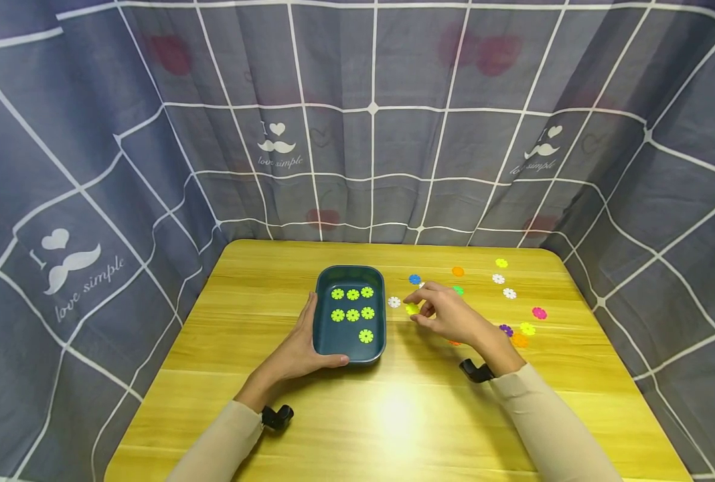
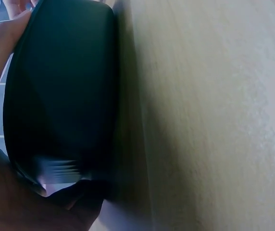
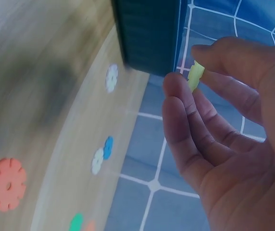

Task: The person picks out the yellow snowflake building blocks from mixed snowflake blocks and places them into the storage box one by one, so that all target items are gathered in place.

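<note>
A dark teal rectangular tray [image 1: 339, 347] sits on the wooden table with several yellow-green flower-shaped discs [image 1: 353, 314] spread over its floor. My left hand [image 1: 300, 348] grips the tray at its left side and near left corner, the thumb lying along the near edge. In the left wrist view the tray's outer wall [image 2: 65, 86] fills the space beside the palm. To the right of the tray, my right hand [image 1: 450, 316] pinches a yellow-green disc [image 3: 195, 75] between thumb and fingertips, above the table. A white disc [image 1: 394, 302] lies between that hand and the tray.
Loose discs are scattered on the table's right side: blue [image 1: 414, 279], orange [image 1: 458, 271], white [image 1: 509, 293], pink [image 1: 539, 312], purple [image 1: 506, 330] and yellow [image 1: 527, 329] among them. A grey checked curtain [image 1: 345, 140] hangs behind the table and along both sides.
</note>
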Tool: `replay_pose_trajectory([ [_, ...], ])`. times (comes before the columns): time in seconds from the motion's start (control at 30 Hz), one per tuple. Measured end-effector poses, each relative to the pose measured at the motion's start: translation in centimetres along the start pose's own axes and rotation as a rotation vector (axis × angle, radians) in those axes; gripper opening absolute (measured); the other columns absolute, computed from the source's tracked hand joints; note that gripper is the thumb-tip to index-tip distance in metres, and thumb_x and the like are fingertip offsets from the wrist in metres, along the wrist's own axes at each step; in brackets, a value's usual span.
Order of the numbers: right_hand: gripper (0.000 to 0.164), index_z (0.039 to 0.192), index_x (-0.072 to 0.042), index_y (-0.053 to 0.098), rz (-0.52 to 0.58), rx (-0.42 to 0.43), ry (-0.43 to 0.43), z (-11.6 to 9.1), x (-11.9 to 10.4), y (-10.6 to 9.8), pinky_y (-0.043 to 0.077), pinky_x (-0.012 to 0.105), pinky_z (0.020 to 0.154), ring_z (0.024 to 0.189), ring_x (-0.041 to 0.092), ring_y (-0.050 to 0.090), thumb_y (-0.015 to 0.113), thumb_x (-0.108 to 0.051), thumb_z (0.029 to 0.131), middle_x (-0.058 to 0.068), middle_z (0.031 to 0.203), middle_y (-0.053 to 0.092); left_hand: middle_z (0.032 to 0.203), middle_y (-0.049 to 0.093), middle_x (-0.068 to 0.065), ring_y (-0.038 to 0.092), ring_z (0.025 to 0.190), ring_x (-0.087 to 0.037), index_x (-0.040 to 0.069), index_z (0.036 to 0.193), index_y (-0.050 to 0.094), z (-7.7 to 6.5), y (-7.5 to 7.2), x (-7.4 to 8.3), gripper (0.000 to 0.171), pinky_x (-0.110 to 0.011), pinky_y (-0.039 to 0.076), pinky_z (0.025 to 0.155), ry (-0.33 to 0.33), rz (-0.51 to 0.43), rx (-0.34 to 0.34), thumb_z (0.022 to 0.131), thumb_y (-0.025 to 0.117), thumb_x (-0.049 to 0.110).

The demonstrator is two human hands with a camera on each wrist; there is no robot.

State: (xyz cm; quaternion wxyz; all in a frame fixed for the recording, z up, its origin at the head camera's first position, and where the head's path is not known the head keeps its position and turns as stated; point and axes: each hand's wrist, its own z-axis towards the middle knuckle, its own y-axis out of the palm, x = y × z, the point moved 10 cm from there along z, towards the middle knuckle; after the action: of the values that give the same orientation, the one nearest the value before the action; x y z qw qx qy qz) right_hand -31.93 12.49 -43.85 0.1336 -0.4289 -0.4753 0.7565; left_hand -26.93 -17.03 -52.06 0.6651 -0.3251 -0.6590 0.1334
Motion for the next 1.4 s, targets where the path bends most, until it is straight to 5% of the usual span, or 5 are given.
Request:
replay_pose_trajectory([
  [1.4, 0.031, 0.134, -0.006, 0.084, -0.020, -0.094, -0.181, 3.7, -5.9, 3.7, 0.070, 0.028, 0.085, 0.091, 0.009, 0.080, 0.089, -0.010, 0.104, 0.012, 0.123, 0.077, 0.199, -0.012, -0.007, 0.015, 0.183, -0.049, 0.025, 0.188, -0.014, -0.1, 0.1, 0.2, 0.159, -0.078, 0.029, 0.140, -0.013, 0.001, -0.004, 0.085, 0.103, 0.055],
])
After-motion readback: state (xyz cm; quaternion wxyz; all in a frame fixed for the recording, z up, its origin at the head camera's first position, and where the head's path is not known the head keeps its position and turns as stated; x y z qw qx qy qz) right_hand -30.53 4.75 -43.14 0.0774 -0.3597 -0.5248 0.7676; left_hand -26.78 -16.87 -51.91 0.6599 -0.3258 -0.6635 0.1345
